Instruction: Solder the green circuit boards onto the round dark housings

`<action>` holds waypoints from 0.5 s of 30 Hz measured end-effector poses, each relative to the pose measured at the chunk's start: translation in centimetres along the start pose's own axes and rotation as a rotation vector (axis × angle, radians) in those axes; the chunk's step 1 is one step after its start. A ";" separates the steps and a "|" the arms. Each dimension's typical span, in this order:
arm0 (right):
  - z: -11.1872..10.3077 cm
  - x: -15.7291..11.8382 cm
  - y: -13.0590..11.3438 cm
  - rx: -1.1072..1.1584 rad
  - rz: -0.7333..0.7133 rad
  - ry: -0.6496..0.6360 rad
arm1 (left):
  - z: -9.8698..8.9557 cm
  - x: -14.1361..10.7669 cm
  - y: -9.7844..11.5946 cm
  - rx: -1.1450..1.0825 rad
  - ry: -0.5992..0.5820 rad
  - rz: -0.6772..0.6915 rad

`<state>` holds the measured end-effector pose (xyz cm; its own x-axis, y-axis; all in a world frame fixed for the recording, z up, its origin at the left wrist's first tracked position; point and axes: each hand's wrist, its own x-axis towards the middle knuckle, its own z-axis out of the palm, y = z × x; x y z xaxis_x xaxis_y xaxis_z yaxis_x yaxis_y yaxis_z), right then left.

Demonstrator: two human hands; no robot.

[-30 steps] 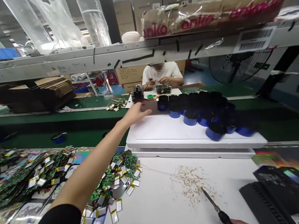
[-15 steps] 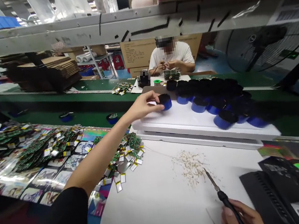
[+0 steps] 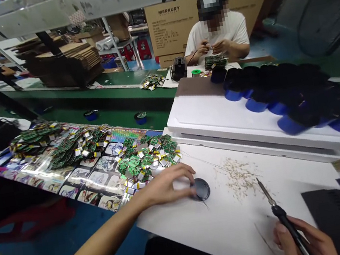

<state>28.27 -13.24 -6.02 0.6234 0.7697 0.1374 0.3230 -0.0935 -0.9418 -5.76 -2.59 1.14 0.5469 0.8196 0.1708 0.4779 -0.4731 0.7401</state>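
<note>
Round black cap (image 3: 201, 189) gripped by left hand (image 3: 163, 188).

two hands (image 3: 165, 187), one soldering iron (image 3: 280, 213), one black disc (image 3: 202, 189), one seated co-worker (image 3: 215, 35).

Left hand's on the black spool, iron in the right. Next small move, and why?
Probably draw out the thin wire showing at the edge of the black spool with the left hand. Its fingers already touch the spool, and the wire end lies right there, while the right hand is occupied with the soldering iron.
</note>
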 end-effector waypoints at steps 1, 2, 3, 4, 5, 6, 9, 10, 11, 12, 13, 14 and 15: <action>0.0 -0.1 0.0 0.000 0.003 0.000 | -1.1 0.4 -0.5 0.054 0.055 -0.024; 0.1 -0.1 -0.1 -0.007 0.003 0.007 | -2.3 0.9 -1.1 0.137 0.105 -0.055; 0.1 -0.1 -0.4 -0.016 -0.001 0.023 | -3.5 1.5 -1.8 0.248 0.139 -0.085; 0.2 -0.1 -0.8 -0.021 -0.006 0.041 | -4.5 2.1 -2.6 0.372 0.153 -0.129; 0.3 -0.2 -1.2 -0.017 -0.005 0.048 | -5.3 2.6 -3.4 0.490 0.151 -0.179; 0.4 -0.2 -1.8 0.002 0.003 0.040 | -6.0 3.1 -4.2 0.592 0.131 -0.230; 0.8 -0.3 -3.5 0.138 0.021 -0.022 | -6.6 3.9 -5.9 0.753 0.059 -0.331; 1.0 -0.3 -3.9 0.191 0.007 -0.035 | -6.6 4.0 -6.2 0.765 0.045 -0.340; 1.1 -0.3 -4.1 0.236 -0.017 -0.045 | -6.5 4.0 -6.5 0.766 0.039 -0.341; 1.3 -0.4 -4.3 0.268 -0.050 -0.047 | -6.5 4.1 -6.7 0.760 0.036 -0.339; 1.5 -0.4 -4.3 0.293 -0.086 -0.055 | -6.6 4.2 -6.9 0.751 0.029 -0.334; 1.6 -0.4 -4.3 0.314 -0.121 -0.070 | -6.8 4.4 -7.0 0.743 0.015 -0.323; 1.8 -0.4 -4.2 0.327 -0.154 -0.083 | -7.0 4.6 -7.1 0.736 -0.002 -0.308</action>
<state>25.32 -12.03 -2.66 0.5211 0.8090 0.2722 0.1553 0.2237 -0.9622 -11.47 6.80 1.26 0.3177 0.9478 0.0266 0.9384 -0.3183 0.1342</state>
